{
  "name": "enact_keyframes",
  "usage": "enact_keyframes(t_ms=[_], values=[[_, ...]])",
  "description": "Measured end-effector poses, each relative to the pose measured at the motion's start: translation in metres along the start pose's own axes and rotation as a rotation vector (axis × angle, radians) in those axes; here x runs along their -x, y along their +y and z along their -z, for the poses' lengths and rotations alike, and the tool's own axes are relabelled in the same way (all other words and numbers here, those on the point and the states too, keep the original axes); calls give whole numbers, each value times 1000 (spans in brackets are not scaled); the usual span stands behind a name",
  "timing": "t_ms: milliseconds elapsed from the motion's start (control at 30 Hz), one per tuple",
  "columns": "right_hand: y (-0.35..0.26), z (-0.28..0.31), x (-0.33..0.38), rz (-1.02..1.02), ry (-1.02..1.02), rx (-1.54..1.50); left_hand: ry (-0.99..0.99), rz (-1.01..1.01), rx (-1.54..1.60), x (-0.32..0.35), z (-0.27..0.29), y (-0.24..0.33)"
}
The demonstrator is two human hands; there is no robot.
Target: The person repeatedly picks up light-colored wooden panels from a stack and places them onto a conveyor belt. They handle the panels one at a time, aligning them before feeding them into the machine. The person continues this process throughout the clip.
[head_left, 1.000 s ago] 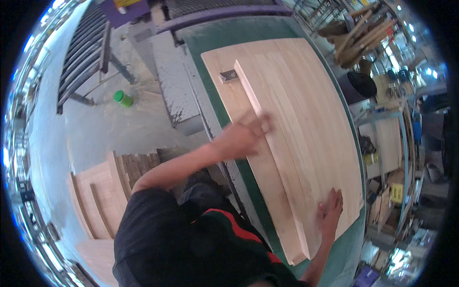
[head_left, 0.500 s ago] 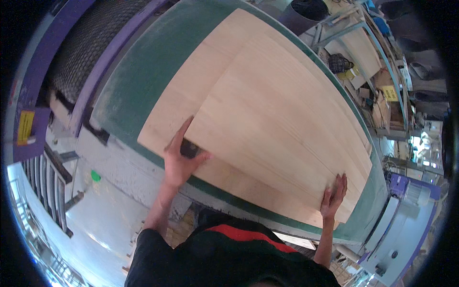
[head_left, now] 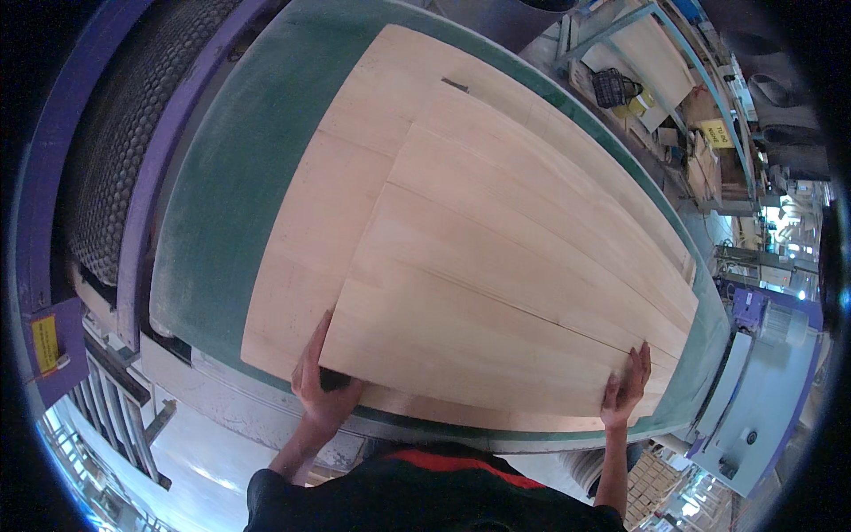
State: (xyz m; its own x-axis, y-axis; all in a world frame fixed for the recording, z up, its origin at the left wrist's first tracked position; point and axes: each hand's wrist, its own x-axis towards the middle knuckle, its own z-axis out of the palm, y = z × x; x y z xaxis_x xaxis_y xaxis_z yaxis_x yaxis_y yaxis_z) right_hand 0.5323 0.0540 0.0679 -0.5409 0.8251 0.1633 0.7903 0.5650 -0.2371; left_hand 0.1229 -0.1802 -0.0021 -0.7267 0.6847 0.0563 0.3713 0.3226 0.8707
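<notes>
A broad pale wooden panel (head_left: pixel 496 266), with seams along its length, lies on top of another pale wooden panel (head_left: pixel 292 239) that shows at its left and far sides. At the near left corner of the upper panel, my left hand (head_left: pixel 324 395) is closed, fingers along the left edge and thumb at the near edge. A small dark patch (head_left: pixel 334 379) shows between thumb and fingers; I cannot tell what it is. My right hand (head_left: pixel 626 390) rests with fingers stretched out on the upper panel near its near right end.
Both panels lie on a green surface (head_left: pixel 230 204). A purple-framed machine with dark mesh (head_left: pixel 133 151) stands at left, and a grey and purple machine (head_left: pixel 753 417) at right. Beyond the far edge are a blue-grey metal frame (head_left: pixel 612 35) and a dark basket (head_left: pixel 614 89).
The upper panel has slid toward me over the lower one, baring more of its far side. Both hands moved with it. The view has also turned slightly.
</notes>
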Motion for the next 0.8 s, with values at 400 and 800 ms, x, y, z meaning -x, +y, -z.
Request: enact_keyframes(t_ms=[400,800], values=[[5,-1,-3,4,12,27,-7,-26,-58,4,-2,-7],[6,2,1,20,3,73,-1,31,-44,2,-2,3]])
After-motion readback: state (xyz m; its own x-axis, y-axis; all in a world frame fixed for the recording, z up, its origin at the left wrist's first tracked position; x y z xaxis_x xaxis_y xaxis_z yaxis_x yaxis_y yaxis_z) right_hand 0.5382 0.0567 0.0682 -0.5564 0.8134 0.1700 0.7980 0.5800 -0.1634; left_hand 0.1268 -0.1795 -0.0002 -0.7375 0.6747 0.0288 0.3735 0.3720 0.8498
